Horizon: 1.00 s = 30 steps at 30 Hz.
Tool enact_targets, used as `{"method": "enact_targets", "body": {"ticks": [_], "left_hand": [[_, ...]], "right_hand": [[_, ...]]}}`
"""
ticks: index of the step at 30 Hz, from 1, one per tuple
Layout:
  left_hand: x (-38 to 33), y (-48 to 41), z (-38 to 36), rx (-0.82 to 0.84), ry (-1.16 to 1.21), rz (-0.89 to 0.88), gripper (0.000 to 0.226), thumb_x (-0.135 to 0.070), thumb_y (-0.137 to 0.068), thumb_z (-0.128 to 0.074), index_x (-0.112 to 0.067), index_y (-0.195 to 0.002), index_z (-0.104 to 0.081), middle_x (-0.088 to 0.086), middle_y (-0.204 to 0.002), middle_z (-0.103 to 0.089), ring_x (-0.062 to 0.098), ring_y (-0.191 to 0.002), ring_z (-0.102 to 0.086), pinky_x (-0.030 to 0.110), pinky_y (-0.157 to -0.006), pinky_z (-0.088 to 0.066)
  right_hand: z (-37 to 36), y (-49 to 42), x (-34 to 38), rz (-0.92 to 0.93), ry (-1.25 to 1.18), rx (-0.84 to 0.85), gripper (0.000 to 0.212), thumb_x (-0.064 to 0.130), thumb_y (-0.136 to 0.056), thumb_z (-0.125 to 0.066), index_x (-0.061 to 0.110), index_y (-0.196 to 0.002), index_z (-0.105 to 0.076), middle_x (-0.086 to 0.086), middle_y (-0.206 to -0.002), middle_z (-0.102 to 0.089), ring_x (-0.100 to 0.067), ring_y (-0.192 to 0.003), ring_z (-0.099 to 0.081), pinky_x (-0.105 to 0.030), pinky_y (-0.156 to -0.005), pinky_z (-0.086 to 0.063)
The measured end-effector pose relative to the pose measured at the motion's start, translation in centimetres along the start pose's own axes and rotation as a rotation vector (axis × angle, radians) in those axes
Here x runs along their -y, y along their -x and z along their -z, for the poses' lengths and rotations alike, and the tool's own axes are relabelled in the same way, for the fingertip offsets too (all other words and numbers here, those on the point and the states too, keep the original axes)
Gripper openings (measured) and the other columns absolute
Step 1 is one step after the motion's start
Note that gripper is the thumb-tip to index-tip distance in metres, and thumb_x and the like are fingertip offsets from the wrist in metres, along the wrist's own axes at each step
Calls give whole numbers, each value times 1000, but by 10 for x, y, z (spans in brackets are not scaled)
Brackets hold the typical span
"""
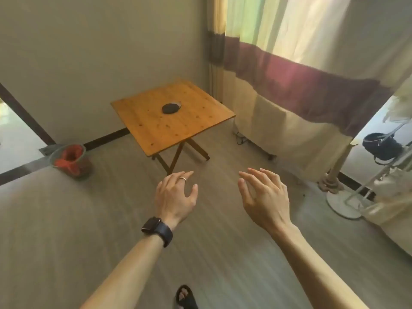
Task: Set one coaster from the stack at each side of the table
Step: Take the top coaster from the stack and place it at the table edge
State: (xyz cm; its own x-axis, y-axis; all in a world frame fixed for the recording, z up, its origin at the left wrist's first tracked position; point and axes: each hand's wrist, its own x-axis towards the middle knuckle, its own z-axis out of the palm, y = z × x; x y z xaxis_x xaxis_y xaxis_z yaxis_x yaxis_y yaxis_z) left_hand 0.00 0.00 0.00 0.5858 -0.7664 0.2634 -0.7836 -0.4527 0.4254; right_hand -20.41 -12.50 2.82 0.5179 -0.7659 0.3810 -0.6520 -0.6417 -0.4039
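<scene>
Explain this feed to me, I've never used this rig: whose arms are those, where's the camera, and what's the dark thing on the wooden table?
There is no machine here: the single picture comes from a wide-angle camera worn on a person's head, looking forward and down. The two bare arms are theirs. The left hand, with a ring and a dark watch on its wrist, and the right hand are both open and hold nothing. Ahead stands a small wooden folding table. The dark round thing near its middle is the stack of coasters, untouched. The hands are well short of the table.
</scene>
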Motion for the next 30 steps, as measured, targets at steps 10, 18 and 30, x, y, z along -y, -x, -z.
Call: {"method": "enact_targets", "body": {"ticks": [10, 18, 30], "left_hand": [[85, -115, -56, 150, -22, 89, 51, -54, -90, -45, -31, -134, -53, -4, -136, -58, 18, -128, -48, 41, -104, -40], [130, -226, -87, 233, -63, 96, 47, -47, -92, -49, -27, -134, -56, -3, -134, -59, 17, -128, -48, 39, -105, -39], [163, -427, -169, 254, -58, 307, 47, -46, -93, -49, -28, -137, -53, -6, -140, -53, 17, -128, -45, 37, -104, -40]], "right_hand": [[-104, -94, 1, -72, 57, 220, 37, 50, -98, -46, 36, -126, -66, 9, -132, -65, -21, -130, -48, -44, -101, -43], [-171, -192, 9, -142, 46, 313, 38, 48, -98, -48, 35, -129, -64, 8, -135, -63, -22, -132, -46, -45, -102, -40], [-296, -400, -35, -84, -10, 441, 41, 52, -98, -44, 37, -133, -59, 11, -135, -61, -19, -133, -42, -42, -103, -38]]}}
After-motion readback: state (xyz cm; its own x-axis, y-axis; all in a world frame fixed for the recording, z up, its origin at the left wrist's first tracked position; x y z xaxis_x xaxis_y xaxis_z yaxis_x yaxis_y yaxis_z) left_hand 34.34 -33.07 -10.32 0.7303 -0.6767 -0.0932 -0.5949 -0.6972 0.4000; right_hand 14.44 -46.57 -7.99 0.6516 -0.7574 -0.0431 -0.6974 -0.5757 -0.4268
